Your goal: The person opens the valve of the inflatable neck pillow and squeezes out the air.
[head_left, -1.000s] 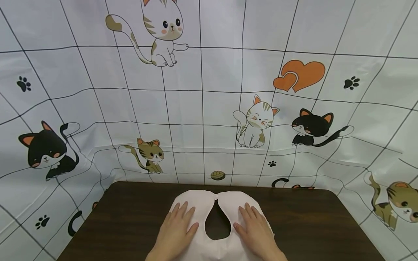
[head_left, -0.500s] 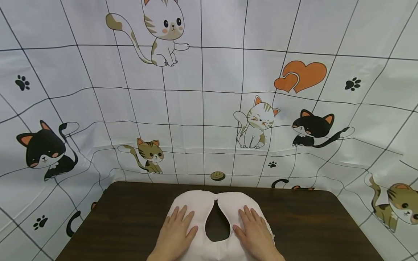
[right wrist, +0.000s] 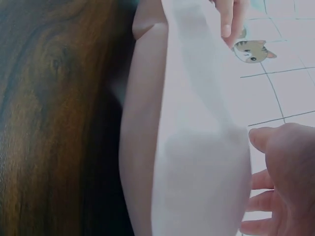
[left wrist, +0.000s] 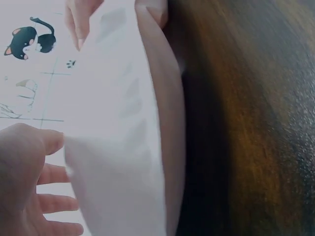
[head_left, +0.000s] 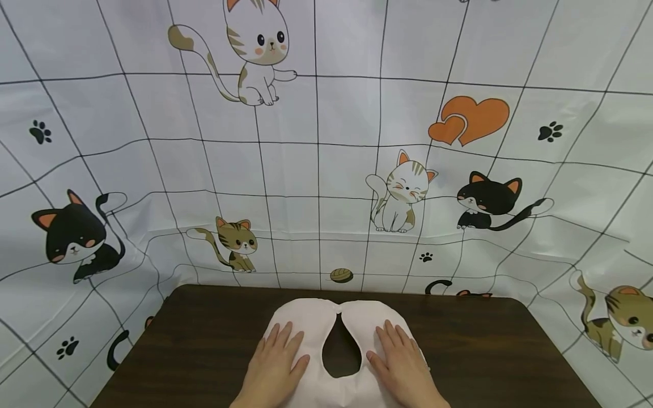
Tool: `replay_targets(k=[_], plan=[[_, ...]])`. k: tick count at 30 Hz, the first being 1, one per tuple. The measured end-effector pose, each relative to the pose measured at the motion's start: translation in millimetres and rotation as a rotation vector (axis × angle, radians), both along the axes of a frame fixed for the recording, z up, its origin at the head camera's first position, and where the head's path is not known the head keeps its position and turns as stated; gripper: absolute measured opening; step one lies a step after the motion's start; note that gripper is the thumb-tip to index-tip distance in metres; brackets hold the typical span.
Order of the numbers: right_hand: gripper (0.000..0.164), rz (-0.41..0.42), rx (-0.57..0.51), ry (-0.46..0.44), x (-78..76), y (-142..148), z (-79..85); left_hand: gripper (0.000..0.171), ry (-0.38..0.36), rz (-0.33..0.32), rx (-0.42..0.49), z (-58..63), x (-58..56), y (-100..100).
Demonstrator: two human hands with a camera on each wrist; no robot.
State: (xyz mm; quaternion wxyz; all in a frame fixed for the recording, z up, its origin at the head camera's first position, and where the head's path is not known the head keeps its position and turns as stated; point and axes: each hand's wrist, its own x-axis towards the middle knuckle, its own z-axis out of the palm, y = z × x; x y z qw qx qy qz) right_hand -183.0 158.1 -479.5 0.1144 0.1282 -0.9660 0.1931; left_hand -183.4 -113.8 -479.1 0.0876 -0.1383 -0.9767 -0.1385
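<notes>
A pale U-shaped neck pillow (head_left: 301,313) lies at the front middle of the dark wooden table, its two rounded ends meeting at the far side around a teardrop-shaped hole. My left hand (head_left: 272,362) rests on its left arm with fingers spread and straight. On the opposite arm lies my right hand (head_left: 403,362), fingers also extended, its thumb near the hole. Both wrist views show the pillow's thick side (left wrist: 118,128) and a seam-like edge (right wrist: 160,123) close up. The pillow's near part is cut off by the head view's lower border.
The dark wooden table (head_left: 484,340) extends to both sides of the pillow. Behind and around it hangs a white gridded sheet (head_left: 291,170) printed with cats, paw prints and orange hearts (head_left: 479,116).
The head view shifts very slightly. Both hands stay on the neck pillow with almost no movement, and the pillow keeps its place.
</notes>
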Motion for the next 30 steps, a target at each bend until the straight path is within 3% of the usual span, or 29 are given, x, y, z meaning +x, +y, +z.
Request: replay_targets(k=[6, 13, 17, 21, 25, 30], plan=[[0.058, -0.027, 0.018, -0.010, 3.2, 3.3, 7.0, 0.047, 0.057, -0.019, -0.007, 15.1, 8.4, 1.9], [0.055, -0.015, 0.038, 0.022, 6.3, 5.8, 0.6, 0.045, 0.074, -0.042, -0.010, 26.5, 17.9, 2.2], [0.055, -0.004, 0.052, 0.011, 8.2, 7.5, -4.1, 0.044, 0.063, -0.037, -0.001, 23.1, 21.5, 0.6], [0.054, 0.003, 0.052, -0.017, 8.6, 9.5, -8.7, 0.044, 0.053, -0.017, 0.008, 12.0, 22.5, -0.5], [0.055, -0.006, 0.028, -0.080, 8.2, 10.3, -12.6, 0.045, 0.045, -0.007, 0.005, 0.1, 21.0, -1.2], [0.058, -0.028, -0.013, -0.159, 8.2, 10.1, -16.8, 0.046, -0.003, -0.005, 0.018, -3.5, 20.9, -1.2]])
